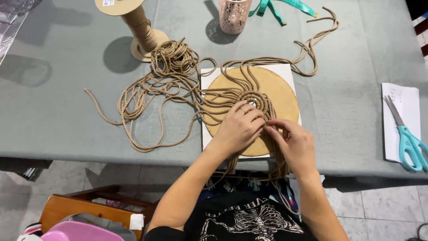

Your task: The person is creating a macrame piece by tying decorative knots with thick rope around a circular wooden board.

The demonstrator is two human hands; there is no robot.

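Grey table (67,111), hands (240,127) pinching cord (267,122)

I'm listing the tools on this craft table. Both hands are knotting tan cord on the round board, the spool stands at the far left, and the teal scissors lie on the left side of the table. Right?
Not quite. The head view shows the teal scissors on the right side, lying on a white paper. The rest holds: left hand and right hand work the tan cord on the round board, and the spool stands far left.
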